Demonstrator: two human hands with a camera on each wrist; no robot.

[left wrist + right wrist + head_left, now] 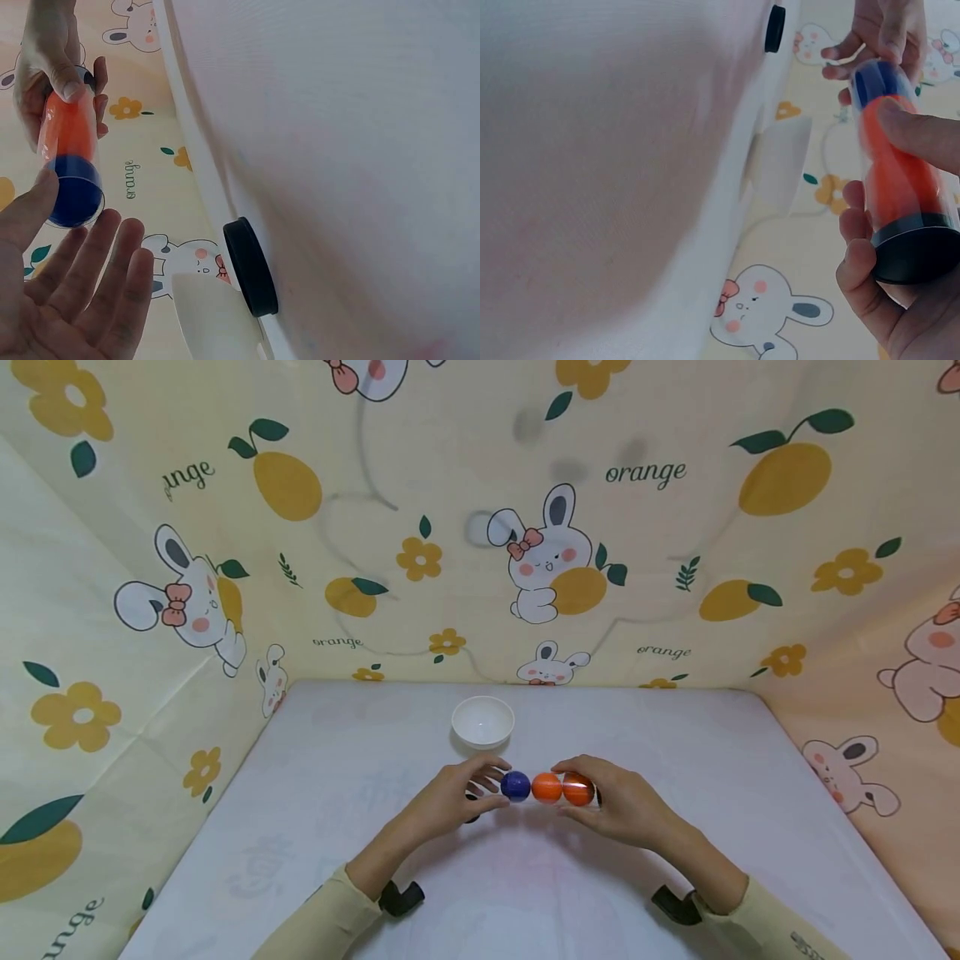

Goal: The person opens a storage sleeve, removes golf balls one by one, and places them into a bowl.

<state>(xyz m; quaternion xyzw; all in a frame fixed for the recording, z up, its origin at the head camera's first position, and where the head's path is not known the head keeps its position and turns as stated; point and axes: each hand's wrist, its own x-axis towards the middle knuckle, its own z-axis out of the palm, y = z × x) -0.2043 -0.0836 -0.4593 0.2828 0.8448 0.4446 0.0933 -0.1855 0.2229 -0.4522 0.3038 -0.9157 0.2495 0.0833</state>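
My right hand [632, 800] grips a clear tube [904, 169] around its right part, thumb on one side and fingers on the other. Inside the tube, a blue ball [515, 787] sits at the left end, beside two orange balls [547, 787]. A black cap [917, 251] closes the end near the right palm. My left hand [455, 795] is held at the blue ball's end, its fingers spread and its thumb close to the tube wall; contact is unclear. That end shows no cap. Below the left hand, a black lid [251, 268] lies on the table.
A white bowl [483, 722] stands on the white-covered table [360, 735] beyond the hands. Patterned cloth walls [450, 602] rise at the back and both sides. Black wrist mounts [401, 900] sit by both sleeves.
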